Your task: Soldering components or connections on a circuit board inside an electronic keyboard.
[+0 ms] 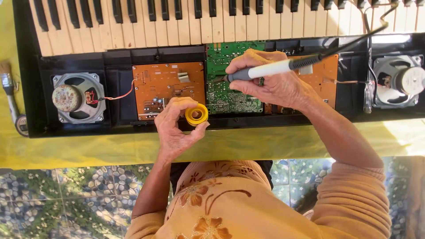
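An opened electronic keyboard (31,88) lies on a yellow cloth, its circuit boards bare. My right hand (274,82) grips a soldering iron (270,70) with a white and grey handle, its tip resting on the green circuit board (230,53). My left hand (175,126) holds a small yellow spool of solder wire (196,115) in front of the orange circuit board (164,86). A thin wire runs from the spool toward the green board.
Round speakers sit at both ends of the case, left (77,97) and right (398,79). A brush (9,88) lies on the yellow cloth (88,148) at far left. A screwdriver (367,95) stands near the right speaker. Patterned floor tiles show below.
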